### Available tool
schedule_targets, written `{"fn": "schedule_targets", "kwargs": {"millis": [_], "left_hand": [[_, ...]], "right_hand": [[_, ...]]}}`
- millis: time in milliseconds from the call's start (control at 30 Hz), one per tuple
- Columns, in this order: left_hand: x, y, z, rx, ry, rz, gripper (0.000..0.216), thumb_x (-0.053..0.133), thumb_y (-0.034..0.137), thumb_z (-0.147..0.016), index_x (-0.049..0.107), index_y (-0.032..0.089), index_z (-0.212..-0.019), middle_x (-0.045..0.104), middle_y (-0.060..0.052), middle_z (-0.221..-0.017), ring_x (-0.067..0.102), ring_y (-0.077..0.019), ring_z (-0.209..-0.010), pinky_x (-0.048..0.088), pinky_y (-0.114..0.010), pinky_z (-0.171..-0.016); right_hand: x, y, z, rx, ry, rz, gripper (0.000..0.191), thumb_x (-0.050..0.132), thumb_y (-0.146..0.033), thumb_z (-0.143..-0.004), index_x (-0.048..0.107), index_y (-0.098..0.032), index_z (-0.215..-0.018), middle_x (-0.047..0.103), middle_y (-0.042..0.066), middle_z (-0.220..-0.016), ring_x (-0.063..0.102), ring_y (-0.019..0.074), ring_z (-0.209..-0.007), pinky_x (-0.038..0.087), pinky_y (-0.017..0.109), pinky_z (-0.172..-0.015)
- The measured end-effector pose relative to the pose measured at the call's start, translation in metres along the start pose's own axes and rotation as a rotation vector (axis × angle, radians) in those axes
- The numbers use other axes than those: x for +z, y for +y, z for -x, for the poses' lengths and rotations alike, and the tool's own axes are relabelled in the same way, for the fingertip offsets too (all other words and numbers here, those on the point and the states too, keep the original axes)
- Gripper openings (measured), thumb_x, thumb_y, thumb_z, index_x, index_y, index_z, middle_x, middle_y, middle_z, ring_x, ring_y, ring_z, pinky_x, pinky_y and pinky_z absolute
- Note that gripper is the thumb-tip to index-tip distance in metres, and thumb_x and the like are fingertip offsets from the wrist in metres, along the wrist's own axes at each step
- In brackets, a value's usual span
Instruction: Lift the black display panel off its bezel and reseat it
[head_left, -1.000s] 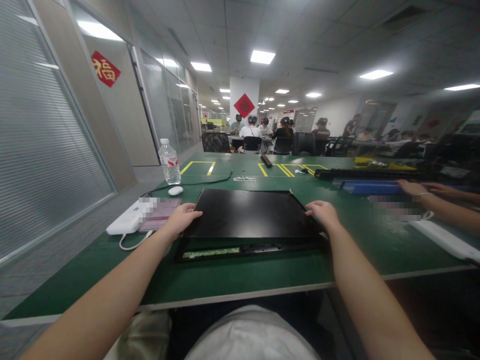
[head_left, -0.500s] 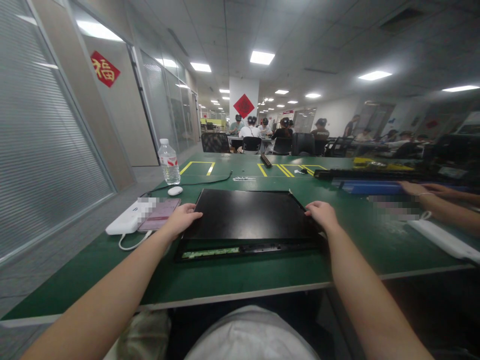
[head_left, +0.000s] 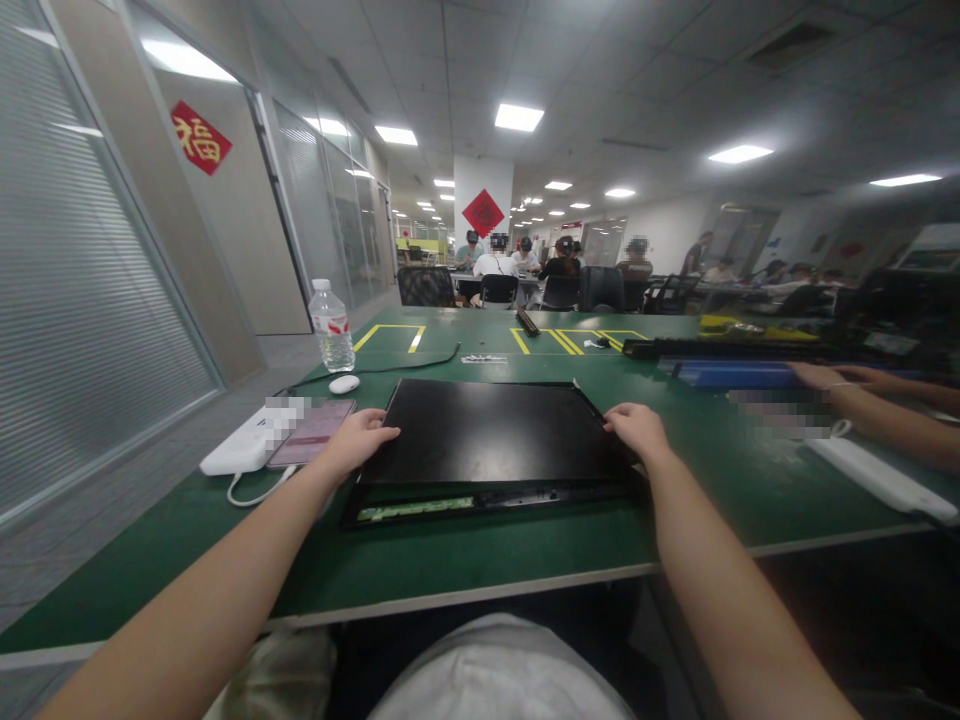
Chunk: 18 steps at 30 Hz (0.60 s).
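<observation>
A black flat display panel [head_left: 487, 430] lies in front of me over a dark shallow frame. My left hand [head_left: 362, 440] grips its left edge, with the thumb on top and the other fingers along the side. At the opposite edge, my right hand [head_left: 636, 432] is closed on the panel's side. Below the panel's near edge shows the frame's front strip [head_left: 555, 496], which carries a green circuit board [head_left: 416, 508] at its left part. The undersides of both hands' fingers are hidden.
On the left stand a water bottle [head_left: 331, 325], a white power bank [head_left: 244, 440], a phone [head_left: 311, 433] and a small white case [head_left: 344, 384]. A dark strip [head_left: 528, 322] lies at the back. To the right, another person's hands [head_left: 825, 378] touch a blue part [head_left: 739, 374].
The view has shifted slightly, so everything sits a little further left. Both hands keep their hold on the panel, which shows hardly any movement.
</observation>
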<state>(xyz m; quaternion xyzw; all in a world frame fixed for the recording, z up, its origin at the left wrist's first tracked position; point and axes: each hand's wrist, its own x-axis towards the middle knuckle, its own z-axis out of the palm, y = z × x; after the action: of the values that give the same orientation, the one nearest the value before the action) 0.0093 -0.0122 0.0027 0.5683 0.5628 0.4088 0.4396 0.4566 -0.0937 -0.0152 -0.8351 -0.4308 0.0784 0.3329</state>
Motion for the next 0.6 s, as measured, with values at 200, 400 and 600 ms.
{"fn": "schedule_targets", "kwargs": {"millis": [200,400,600], "left_hand": [[-0.001,-0.003,-0.003,-0.007,0.004,0.042,0.04,0.085,0.021,-0.056,0.071,0.016,-0.093,0.077,-0.007,-0.078,0.075,-0.0292,-0.083,0.058,-0.035,-0.07],[-0.002,-0.008,-0.009,-0.025,0.038,0.137,0.042,0.083,0.021,-0.06,0.072,0.014,-0.1,0.078,-0.009,-0.086,0.075,-0.0269,-0.084,0.058,-0.034,-0.073],[-0.003,-0.01,-0.012,-0.035,0.048,0.253,0.045,0.083,0.018,-0.063,0.074,0.015,-0.107,0.08,-0.011,-0.096,0.075,-0.0249,-0.087,0.059,-0.033,-0.079]], "right_hand": [[0.0,-0.003,0.003,0.007,-0.006,0.003,0.022,0.059,-0.022,-0.079,0.078,-0.022,-0.089,0.077,0.003,-0.082,0.068,0.0188,-0.077,0.042,0.026,-0.059],[0.001,-0.001,0.002,-0.023,0.013,-0.001,0.023,0.058,-0.022,-0.08,0.079,-0.021,-0.088,0.077,0.004,-0.081,0.068,0.0186,-0.079,0.044,0.026,-0.064],[0.001,-0.002,0.002,0.001,0.013,-0.035,0.022,0.058,-0.023,-0.08,0.079,-0.021,-0.088,0.077,0.004,-0.08,0.068,0.0176,-0.076,0.044,0.025,-0.063]]}}
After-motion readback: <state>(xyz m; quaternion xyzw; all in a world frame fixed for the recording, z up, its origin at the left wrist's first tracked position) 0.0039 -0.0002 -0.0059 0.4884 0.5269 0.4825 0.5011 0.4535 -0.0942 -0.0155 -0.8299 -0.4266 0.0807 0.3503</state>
